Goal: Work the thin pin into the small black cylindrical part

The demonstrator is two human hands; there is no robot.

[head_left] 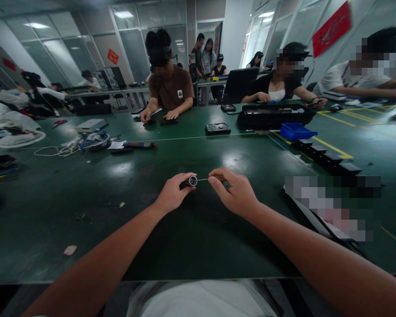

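Observation:
In the head view my left hand (pixel 173 192) is closed around a short dark cylinder. The cylinder's round open end (pixel 193 181), with a silvery rim, faces me; its inner parts are too small to make out. My right hand (pixel 236 189) pinches a screwdriver, whose thin metal shaft (pixel 202 179) points left and reaches the cylinder's right side. Most of its handle is hidden behind my fingers. Both hands are held above the green table (pixel 198 237), near the middle. Whether the tip sits in a screw cannot be seen.
Across the table, a person in a brown shirt (pixel 171 88) handles small dark parts. A hard drive (pixel 218 128), a blue bin (pixel 297 131) and a row of black blocks (pixel 326 156) lie ahead. Cables (pixel 92 141) and a dark pen-shaped tool (pixel 140 145) are left; a partly blurred packet (pixel 330 211) is right.

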